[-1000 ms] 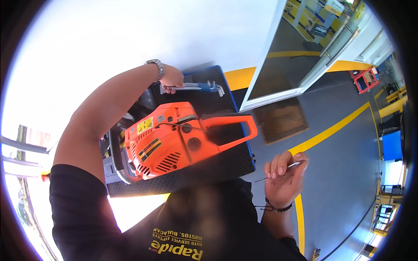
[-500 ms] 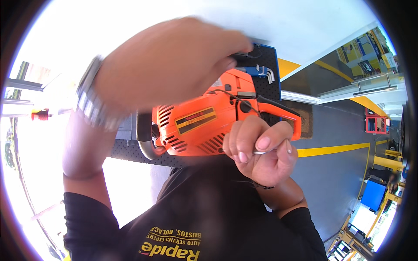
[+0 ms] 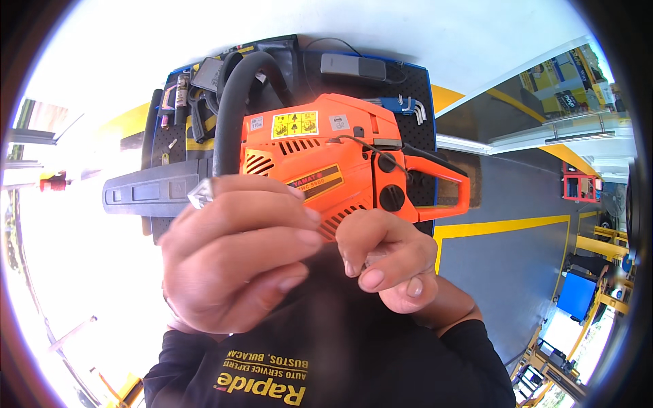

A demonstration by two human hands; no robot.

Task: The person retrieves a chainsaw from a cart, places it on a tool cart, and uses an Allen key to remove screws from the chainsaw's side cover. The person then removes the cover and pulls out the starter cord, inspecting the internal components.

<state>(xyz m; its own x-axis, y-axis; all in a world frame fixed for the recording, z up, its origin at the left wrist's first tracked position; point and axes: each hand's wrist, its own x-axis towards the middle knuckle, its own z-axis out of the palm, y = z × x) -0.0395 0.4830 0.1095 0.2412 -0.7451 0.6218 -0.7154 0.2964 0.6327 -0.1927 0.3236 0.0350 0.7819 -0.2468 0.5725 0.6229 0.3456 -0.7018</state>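
Note:
An orange chainsaw (image 3: 326, 136) lies across the bench in front of me, its black front handle (image 3: 231, 115) standing up on the left. A dark grey bar cover (image 3: 153, 190) reaches out to the left. My left hand (image 3: 238, 251) is in front of the saw's lower left, slightly blurred. Its fingers are loosely bent, with thumb apart and nothing visible in them; a silvery square-faced ring (image 3: 201, 194) shows at the knuckles. My right hand (image 3: 391, 258) is closed near the saw's lower edge, fingers curled to the thumb. A small shiny thing is mostly hidden inside its grip.
Behind the saw, the black perforated bench top (image 3: 422, 132) carries a blue-held hex key set (image 3: 405, 107), a grey box-shaped device (image 3: 354, 66) with a cable, and a black case (image 3: 275, 58). Several small tools and a cylindrical tube (image 3: 181, 98) lie at the far left.
My left hand has come down from above the saw toward my right hand, uncovering the front handle and back of the bench. My right hand has shifted slightly left and down, still closed.

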